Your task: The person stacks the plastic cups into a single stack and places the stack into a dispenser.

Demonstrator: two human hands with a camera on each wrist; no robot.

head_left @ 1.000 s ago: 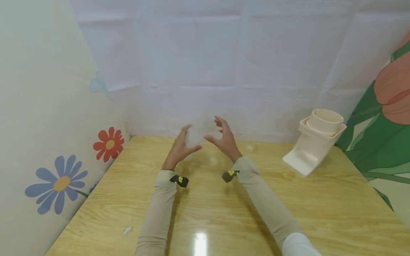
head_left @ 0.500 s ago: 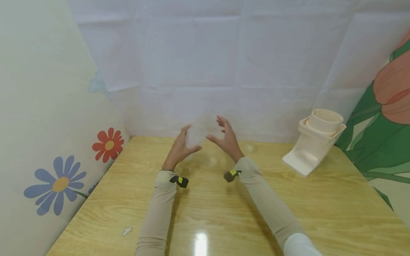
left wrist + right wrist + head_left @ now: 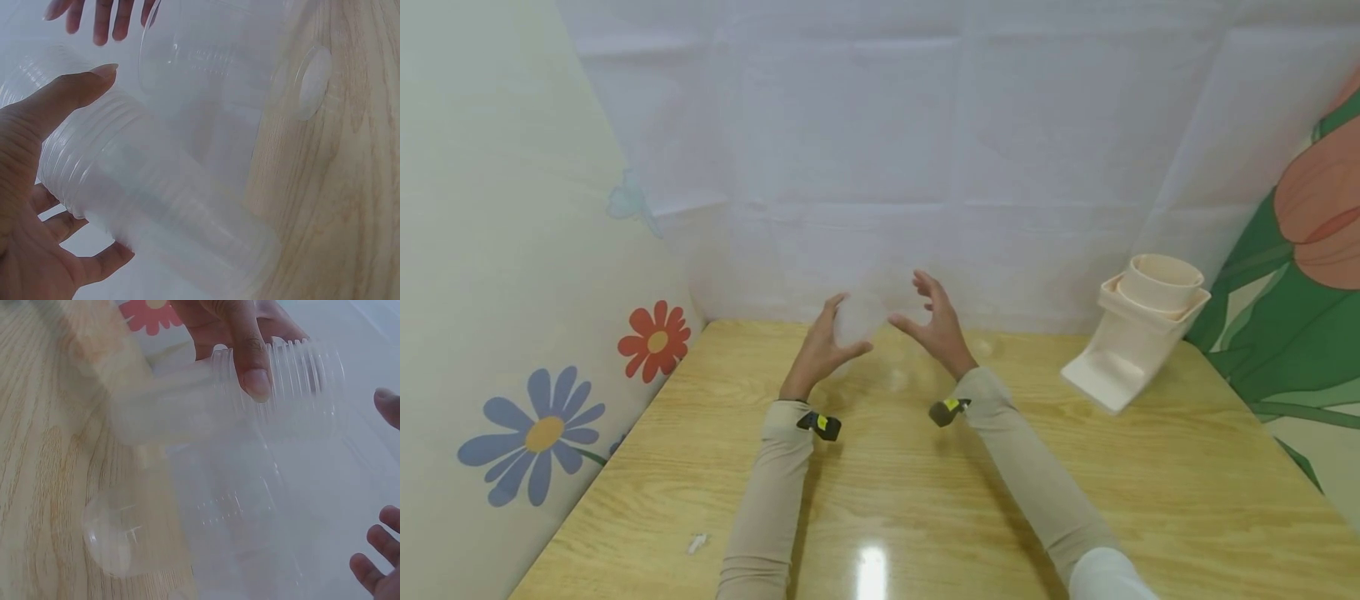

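Observation:
My left hand point(image 3: 818, 354) grips a stack of nested clear plastic cups point(image 3: 169, 187), thumb on one side near the ribbed rims and fingers round the other. The stack leans, its bases pointing down toward the table. In the head view it shows as a pale, see-through shape. A single clear plastic cup point(image 3: 125, 531) stands upright on the table below the stack. To the right of the stack, my right hand point(image 3: 942, 329) is raised with thumb and fingers spread apart and holds nothing. Its fingers point(image 3: 102, 22) show at the top of the left wrist view, just beyond the single cup's rim.
Another faint clear cup base point(image 3: 983, 346) shows on the wooden table point(image 3: 880, 483) toward the back. A cream plastic stand with a round top point(image 3: 1138, 329) is at the back right. White cloth point(image 3: 850, 125) hangs behind. A white scrap point(image 3: 697, 542) lies front left.
My right hand has drifted slightly to the right, away from the stack. The left hand and the cups in it have stayed in place.

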